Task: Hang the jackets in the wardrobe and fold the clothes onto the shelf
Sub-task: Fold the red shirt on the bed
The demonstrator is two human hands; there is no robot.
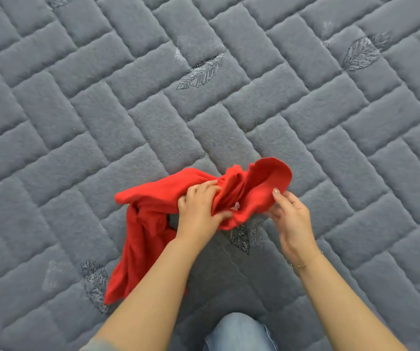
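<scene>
Red garment (153, 198) bunched, partly lifted off quilt (102, 110).

1. I am looking at a cloth (198, 183) that is showing a solid bright red, with no print on it.
2. A tiny whitish tag (236, 205) is peeking out among the red folds.
3. The quilt (102, 110) under it is showing a muted blue-grey, stitched into brick-like rectangles running in a herringbone pattern.
4. Embroidered leaves (202, 72) are dotting the quilt in dark grey and silvery thread.
5. I am seeing a knee (239, 333) in faded light blue denim at the bottom edge.
6. A thin gold bracelet (302, 265) is glinting on my right wrist.
7. The thumbnail (276, 191) there is wearing a pale beige polish.
</scene>
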